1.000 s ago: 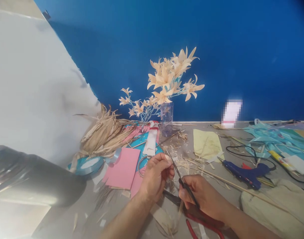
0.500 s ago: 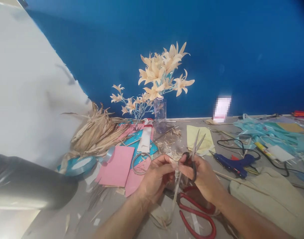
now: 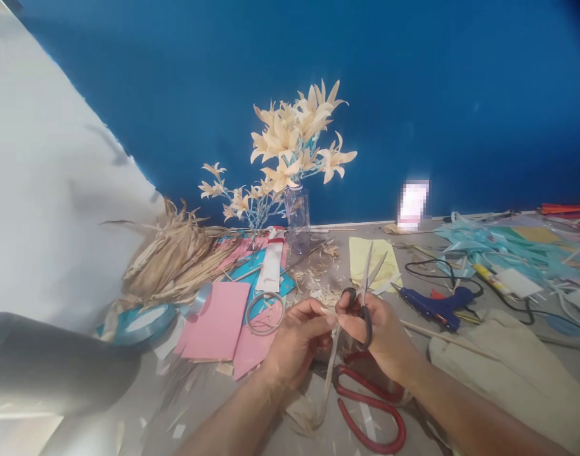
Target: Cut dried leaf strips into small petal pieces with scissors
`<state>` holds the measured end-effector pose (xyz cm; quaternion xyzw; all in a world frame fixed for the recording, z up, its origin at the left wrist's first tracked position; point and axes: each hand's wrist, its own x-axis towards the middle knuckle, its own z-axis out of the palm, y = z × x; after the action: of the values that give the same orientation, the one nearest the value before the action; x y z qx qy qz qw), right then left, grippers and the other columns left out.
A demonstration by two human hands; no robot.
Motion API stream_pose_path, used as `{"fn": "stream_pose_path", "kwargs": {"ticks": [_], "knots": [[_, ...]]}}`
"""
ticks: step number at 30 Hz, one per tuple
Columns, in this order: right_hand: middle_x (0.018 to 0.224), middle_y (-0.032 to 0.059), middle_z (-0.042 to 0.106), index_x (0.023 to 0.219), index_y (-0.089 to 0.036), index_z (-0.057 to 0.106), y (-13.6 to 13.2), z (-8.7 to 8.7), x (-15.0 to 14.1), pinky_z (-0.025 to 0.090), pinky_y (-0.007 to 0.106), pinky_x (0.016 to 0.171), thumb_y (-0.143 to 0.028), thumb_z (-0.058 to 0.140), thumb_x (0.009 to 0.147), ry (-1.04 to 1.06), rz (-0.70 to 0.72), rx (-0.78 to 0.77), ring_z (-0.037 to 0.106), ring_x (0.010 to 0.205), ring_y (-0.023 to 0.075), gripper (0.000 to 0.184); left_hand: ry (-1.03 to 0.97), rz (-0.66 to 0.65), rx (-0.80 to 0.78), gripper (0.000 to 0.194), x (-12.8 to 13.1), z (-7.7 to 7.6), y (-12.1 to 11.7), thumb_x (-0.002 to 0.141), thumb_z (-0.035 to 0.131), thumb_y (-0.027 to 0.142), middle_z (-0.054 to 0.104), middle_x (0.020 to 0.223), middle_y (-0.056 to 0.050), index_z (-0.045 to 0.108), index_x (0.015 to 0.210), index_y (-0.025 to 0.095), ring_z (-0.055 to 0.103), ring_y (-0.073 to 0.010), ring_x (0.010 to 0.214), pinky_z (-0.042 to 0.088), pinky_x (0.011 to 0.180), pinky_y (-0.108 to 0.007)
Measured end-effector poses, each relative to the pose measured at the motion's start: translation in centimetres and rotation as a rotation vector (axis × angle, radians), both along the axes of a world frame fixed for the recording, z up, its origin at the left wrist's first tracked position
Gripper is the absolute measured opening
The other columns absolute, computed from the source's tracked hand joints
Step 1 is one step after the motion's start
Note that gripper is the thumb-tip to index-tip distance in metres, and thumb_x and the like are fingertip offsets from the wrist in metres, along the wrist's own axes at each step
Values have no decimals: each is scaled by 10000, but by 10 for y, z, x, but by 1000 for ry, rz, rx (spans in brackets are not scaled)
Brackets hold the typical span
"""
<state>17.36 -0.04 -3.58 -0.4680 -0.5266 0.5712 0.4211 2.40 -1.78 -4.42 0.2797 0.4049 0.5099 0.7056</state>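
"Largest item?"
"Bench (image 3: 204,383), across the lower frame, strewn with shavings (image 3: 313,275). Upper centre: pale flower spray (image 3: 283,136), assembled, stood in a clear bottle (image 3: 298,221)."
"Hands?"
"Right hand (image 3: 389,335), lower centre-right: closed around black-handled scissors (image 3: 364,290), blades spread, pointed upward. Left hand (image 3: 292,339), lower centre: fingertips pinched together on a pale strip (image 3: 334,351)."
"Progress?"
"Flower spray judged completed. Strip judged part-worked; blades turned away from it. How much remains cannot be told."
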Motion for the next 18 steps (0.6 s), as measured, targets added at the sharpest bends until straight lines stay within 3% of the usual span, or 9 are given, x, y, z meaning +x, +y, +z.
{"fn": "stream_pose_path", "kwargs": {"ticks": [5, 11, 18], "knots": [[660, -28, 536, 773, -188, 566, 2, -5, 5, 370, 236, 532, -349, 712, 635, 31, 75, -46, 435, 579, 118, 258, 75, -144, 75, 173, -8, 4, 1, 679, 743, 283, 570, 583, 3, 627, 709, 157, 496, -102, 510, 367, 532, -229], [661, -35, 509, 784, -188, 574, 5, -3, 13, 340, 232, 527, -349, 706, 652, 54, 144, -59, 406, 577, 112, 247, 373, -172, 207, 150, -17, 8, 3, 726, 734, 255, 570, 560, -3, 643, 657, 158, 494, -111, 547, 358, 561, -226], [642, -45, 483, 760, -190, 569, 8, 4, 15, 319, 234, 534, -357, 699, 673, 76, 164, -61, 390, 568, 109, 229, 260, -223, 143, 201, -12, 6, 2, 693, 789, 296, 603, 597, -15, 648, 693, 153, 531, -118, 562, 386, 578, -237]]}}
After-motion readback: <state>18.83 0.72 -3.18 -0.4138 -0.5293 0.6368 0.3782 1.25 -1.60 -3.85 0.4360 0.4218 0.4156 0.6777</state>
